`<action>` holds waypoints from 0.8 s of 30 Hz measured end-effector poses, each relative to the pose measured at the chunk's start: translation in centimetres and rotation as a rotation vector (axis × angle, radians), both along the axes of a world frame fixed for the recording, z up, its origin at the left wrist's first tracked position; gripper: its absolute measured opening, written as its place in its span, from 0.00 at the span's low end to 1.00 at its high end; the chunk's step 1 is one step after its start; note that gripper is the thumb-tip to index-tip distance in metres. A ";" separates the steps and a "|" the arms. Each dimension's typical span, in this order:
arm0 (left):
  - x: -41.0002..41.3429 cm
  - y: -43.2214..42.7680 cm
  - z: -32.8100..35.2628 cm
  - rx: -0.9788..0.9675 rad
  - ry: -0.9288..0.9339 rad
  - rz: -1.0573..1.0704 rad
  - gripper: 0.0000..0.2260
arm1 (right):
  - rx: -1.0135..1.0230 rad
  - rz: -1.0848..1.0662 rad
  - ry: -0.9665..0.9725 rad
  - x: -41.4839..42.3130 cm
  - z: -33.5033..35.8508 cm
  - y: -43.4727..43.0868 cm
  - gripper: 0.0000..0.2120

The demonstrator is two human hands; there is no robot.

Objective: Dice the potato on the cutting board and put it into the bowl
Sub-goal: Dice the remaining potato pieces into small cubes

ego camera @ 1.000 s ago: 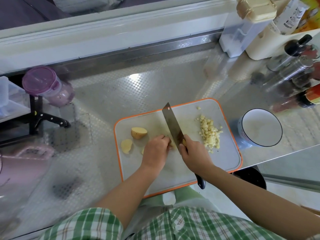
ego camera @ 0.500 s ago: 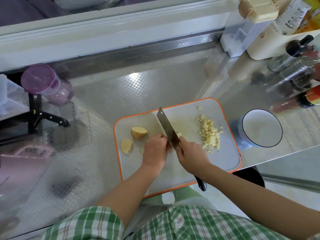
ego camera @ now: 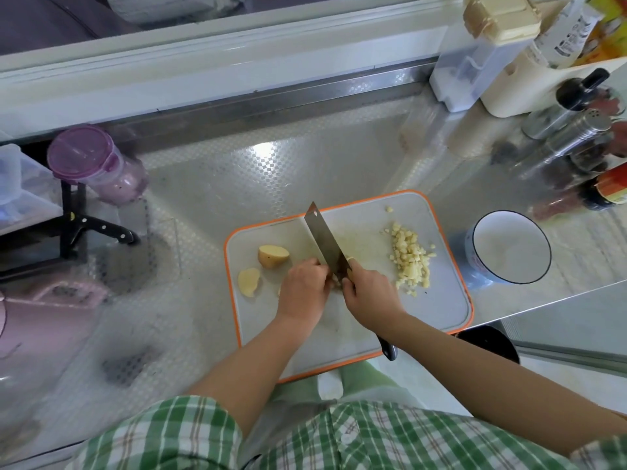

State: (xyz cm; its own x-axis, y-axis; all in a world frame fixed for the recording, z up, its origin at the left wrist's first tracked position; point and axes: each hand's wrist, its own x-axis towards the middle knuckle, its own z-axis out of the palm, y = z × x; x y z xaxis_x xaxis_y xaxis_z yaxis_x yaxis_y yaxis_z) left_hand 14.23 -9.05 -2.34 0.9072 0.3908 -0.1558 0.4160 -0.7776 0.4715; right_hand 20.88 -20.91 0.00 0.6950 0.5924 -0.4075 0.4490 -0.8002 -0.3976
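While your right hand (ego camera: 368, 293) grips the handle of the knife (ego camera: 322, 239) with all fingers closed around it, the wide blade points away from you and to the left, across the middle of the cutting board (ego camera: 444, 310). The black end of the handle comes out behind your wrist, over the near edge of the board.

Your left hand (ego camera: 303, 288) lies just left of the blade, touching it or almost touching it. Its fingers are curled down over a potato piece (ego camera: 279, 292), which is nearly all hidden under the hand; only a pale edge shows at the left side.

On the left part of the board there is a potato chunk (ego camera: 273, 256) with skin on it. A flat potato slice (ego camera: 248, 282) lies just beside it, nearer to you. On the right part of the board, the diced potato (ego camera: 410, 259) lies in a loose heap, well apart from the blade.

The bowl (ego camera: 512, 245) stands on the desk (ego camera: 237, 184) just to the right of the board. It is white with a dark rim, and I see no potato inside it.

On the far left of the desk stand a jar with a purple lid (ego camera: 81, 154) and a second knife with a black handle (ego camera: 101, 227). At the far right corner stand metal shakers (ego camera: 576, 130) and some bottles.
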 end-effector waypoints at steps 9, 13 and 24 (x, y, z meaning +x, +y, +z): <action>-2.1 0.4 1.1 -0.008 -0.043 -0.007 0.04 | 0.187 -0.167 0.057 0.1 1.6 -0.5 0.07; -2.6 0.6 1.4 0.013 -0.018 0.072 0.05 | 0.192 -0.110 0.060 -1.5 1.5 -0.1 0.05; -3.9 1.8 1.1 0.066 0.024 0.111 0.05 | 0.125 -0.291 0.002 0.6 0.1 -3.0 0.09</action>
